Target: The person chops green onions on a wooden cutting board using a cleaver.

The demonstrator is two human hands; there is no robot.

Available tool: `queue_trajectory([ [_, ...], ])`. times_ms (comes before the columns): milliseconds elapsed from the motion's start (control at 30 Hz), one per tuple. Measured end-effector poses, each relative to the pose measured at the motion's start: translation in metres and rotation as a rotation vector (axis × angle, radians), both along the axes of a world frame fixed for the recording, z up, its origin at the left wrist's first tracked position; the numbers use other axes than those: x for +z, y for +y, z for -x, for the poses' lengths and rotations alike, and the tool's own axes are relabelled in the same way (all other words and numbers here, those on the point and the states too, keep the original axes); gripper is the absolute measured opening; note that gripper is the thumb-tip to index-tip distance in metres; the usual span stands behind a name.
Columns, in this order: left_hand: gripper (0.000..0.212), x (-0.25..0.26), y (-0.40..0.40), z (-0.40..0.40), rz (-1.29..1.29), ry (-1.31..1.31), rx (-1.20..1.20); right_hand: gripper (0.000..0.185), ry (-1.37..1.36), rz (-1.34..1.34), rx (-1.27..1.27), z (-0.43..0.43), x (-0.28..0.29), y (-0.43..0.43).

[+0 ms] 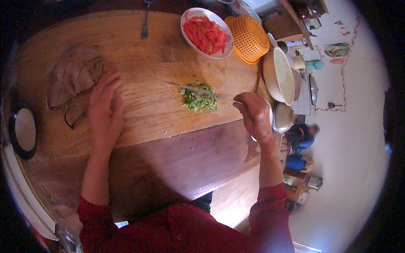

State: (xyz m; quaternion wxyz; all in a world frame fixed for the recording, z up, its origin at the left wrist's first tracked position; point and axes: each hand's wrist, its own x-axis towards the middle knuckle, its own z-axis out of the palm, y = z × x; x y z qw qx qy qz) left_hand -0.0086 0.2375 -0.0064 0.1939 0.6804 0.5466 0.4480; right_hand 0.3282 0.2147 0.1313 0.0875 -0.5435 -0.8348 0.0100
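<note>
My right hand [253, 115] grips a knife [202, 91] at its right end; the blade lies across a heap of chopped green and white vegetable [199, 102] on the wooden board [152, 79]. My left hand [106, 109] holds nothing, its fingers apart, at the board's left part. Close to its fingers lies a crumpled brown cloth [74, 76], with a dark loop [73, 117] below the cloth. Behind the chopped heap, a white bowl [186, 33] holds cut tomato pieces [207, 35].
Right of the tomato stands an orange plastic basket [250, 39], then a large cream basin [280, 76] and stacked bowls [283, 117]. Metal cutlery [145, 28] lies at the back. A round black-rimmed object [25, 129] is at far left. A person [302, 137] is in the right background.
</note>
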Motion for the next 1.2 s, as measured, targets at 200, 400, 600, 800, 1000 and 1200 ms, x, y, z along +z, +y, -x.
queue_trajectory([
  [200, 0.026, -0.005, 0.001, 0.001, -0.052, 0.015, 0.007, 0.011, -0.086, 0.067, -0.307, 0.01, 0.0, -0.006],
  [400, 0.024, -0.007, 0.0, -0.002, -0.056, 0.007, 0.042, 0.014, -0.176, 0.08, -0.401, 0.006, -0.018, -0.011],
  [600, 0.024, -0.007, 0.002, -0.001, -0.08, 0.004, 0.03, 0.016, -0.274, 0.211, -0.443, 0.009, -0.014, -0.008],
  [800, 0.024, -0.007, 0.001, -0.002, -0.074, 0.006, 0.029, 0.02, -0.268, 0.266, -0.47, -0.004, -0.033, -0.008],
  [1000, 0.023, -0.005, 0.001, 0.001, -0.089, 0.002, 0.028, 0.018, -0.336, 0.292, -0.413, -0.005, -0.024, 0.001],
  [1200, 0.024, -0.007, 0.003, -0.001, -0.077, -0.006, 0.017, 0.021, -0.281, 0.271, -0.379, 0.003, -0.031, -0.007],
])
